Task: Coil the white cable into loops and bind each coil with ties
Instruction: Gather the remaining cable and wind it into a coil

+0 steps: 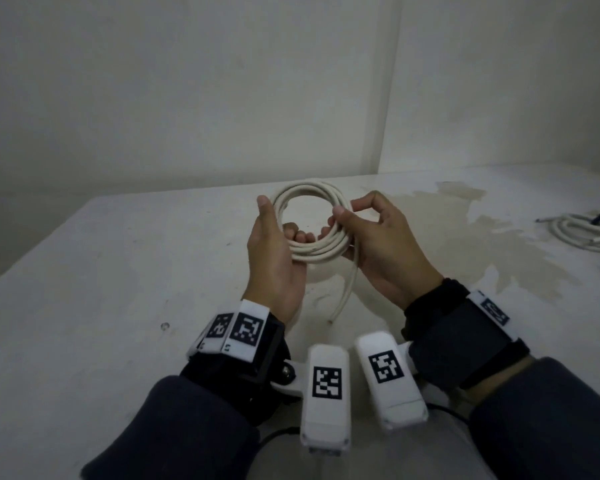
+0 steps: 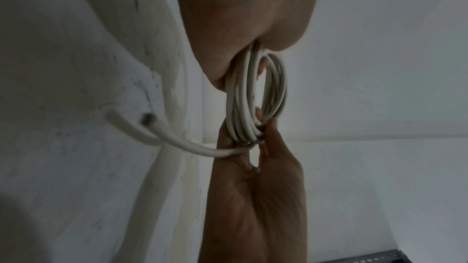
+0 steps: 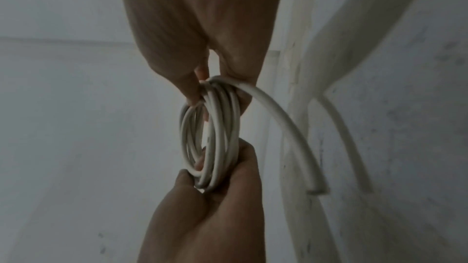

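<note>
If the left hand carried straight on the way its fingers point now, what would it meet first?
Probably the right hand: the left hand curls its fingers through the white cable coil toward it, gripping the opposite side. Depth is unclear, though.

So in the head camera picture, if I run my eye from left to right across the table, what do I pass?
Left hand gripping the coil → white cable coil held up between both hands → right hand gripping its other side → brownish stain on the table → another bundle of white cable lying at the right edge.
</note>
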Demonstrator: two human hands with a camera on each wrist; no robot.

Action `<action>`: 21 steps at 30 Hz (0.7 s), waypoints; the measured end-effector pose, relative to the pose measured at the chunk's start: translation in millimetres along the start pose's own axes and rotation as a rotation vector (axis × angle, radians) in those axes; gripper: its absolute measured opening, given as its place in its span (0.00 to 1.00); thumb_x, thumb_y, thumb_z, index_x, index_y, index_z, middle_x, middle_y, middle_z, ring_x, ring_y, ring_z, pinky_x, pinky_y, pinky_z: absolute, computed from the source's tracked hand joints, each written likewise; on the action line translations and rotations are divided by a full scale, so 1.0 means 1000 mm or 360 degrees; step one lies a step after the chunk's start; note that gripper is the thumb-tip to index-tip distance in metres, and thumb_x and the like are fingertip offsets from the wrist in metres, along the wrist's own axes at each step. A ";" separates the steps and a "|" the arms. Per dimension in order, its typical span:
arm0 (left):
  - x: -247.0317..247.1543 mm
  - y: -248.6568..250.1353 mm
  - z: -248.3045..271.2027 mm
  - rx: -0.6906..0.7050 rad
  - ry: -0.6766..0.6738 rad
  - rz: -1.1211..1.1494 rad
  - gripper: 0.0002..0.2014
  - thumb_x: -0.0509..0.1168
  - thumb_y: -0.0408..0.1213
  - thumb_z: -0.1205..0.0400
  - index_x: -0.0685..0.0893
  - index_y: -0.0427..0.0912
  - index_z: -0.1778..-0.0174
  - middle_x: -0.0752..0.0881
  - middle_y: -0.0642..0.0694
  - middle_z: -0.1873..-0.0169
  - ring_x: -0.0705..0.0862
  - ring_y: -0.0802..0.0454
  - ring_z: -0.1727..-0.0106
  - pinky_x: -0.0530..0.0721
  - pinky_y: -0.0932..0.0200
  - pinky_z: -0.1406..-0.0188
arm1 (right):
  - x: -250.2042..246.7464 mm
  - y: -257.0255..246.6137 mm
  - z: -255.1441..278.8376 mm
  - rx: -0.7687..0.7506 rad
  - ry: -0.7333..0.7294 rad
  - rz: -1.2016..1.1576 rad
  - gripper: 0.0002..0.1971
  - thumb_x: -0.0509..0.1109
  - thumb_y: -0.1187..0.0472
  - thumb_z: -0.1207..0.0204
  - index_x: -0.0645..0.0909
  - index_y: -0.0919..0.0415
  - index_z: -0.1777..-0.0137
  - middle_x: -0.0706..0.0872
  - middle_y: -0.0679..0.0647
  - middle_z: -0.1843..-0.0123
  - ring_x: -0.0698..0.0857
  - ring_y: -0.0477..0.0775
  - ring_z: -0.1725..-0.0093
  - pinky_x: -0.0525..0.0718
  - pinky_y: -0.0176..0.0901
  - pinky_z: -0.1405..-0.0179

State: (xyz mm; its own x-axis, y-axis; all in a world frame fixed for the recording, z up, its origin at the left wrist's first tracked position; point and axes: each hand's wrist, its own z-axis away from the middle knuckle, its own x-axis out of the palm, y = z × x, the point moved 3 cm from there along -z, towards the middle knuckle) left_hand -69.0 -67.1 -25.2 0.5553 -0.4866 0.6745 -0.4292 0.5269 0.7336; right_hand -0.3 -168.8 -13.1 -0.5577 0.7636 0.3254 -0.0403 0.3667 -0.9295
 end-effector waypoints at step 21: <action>-0.005 0.010 0.000 0.0008 -0.0040 -0.0555 0.19 0.70 0.52 0.22 0.86 0.35 0.56 0.63 0.52 0.83 0.63 0.58 0.86 0.64 0.68 0.85 | -0.005 -0.004 0.000 -0.0033 -0.0252 0.0325 0.04 0.65 0.64 0.18 0.74 0.61 0.46 0.86 0.61 0.55 0.89 0.53 0.58 0.88 0.50 0.48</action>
State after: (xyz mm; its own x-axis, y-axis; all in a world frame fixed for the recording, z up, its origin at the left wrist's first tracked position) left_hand -75.5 -59.5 -21.1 0.6515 -0.6538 0.3849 -0.2205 0.3222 0.9206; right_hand 3.0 -174.2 -10.8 -0.6753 0.7309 0.0983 0.1028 0.2254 -0.9688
